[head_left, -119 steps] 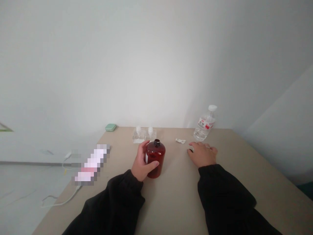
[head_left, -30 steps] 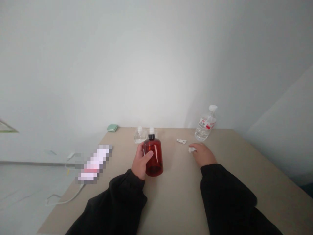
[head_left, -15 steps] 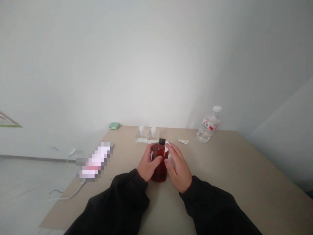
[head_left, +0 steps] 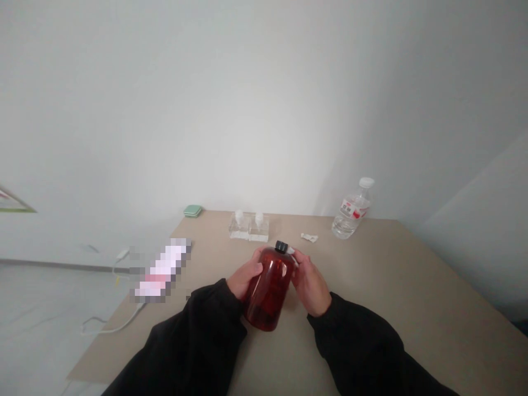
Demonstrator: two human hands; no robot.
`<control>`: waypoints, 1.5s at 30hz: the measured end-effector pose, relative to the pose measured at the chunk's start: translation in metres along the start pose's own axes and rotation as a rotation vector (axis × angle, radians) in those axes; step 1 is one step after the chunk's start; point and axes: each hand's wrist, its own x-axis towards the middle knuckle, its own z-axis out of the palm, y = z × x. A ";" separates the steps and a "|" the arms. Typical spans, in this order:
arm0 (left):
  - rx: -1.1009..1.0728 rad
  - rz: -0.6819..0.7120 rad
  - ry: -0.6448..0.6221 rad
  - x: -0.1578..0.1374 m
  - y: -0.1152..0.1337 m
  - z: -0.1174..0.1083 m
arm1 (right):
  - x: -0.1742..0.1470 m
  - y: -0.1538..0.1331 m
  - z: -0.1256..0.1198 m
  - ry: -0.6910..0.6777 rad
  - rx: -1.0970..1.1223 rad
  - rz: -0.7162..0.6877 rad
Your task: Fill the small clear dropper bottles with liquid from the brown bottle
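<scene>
A dark red-brown, see-through bottle (head_left: 270, 291) with a black screw cap (head_left: 281, 246) is tilted, its top leaning right. My left hand (head_left: 246, 276) grips it around the left side, thumb across the front. On the right, my right hand (head_left: 310, 283) has its fingers curled behind the bottle's shoulder. A white crumpled tissue (head_left: 291, 251) shows between those fingers and the bottle, close to the cap; most of it is hidden.
Behind stand two clear square bottles (head_left: 258, 228) with white tops. A white scrap (head_left: 309, 237) and a clear water bottle (head_left: 350, 212) are to their right. A green case (head_left: 192, 211) sits at the far left corner; a blurred phone (head_left: 163, 270) with a white cable (head_left: 119, 329) lies at left.
The bottle has come nearer to me and tipped from upright, its cap now to the right. My right hand has shifted with the tissue around the bottle's right side.
</scene>
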 end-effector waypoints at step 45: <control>0.247 0.400 0.260 0.005 -0.009 0.000 | -0.021 -0.010 0.016 -0.028 -0.394 -0.192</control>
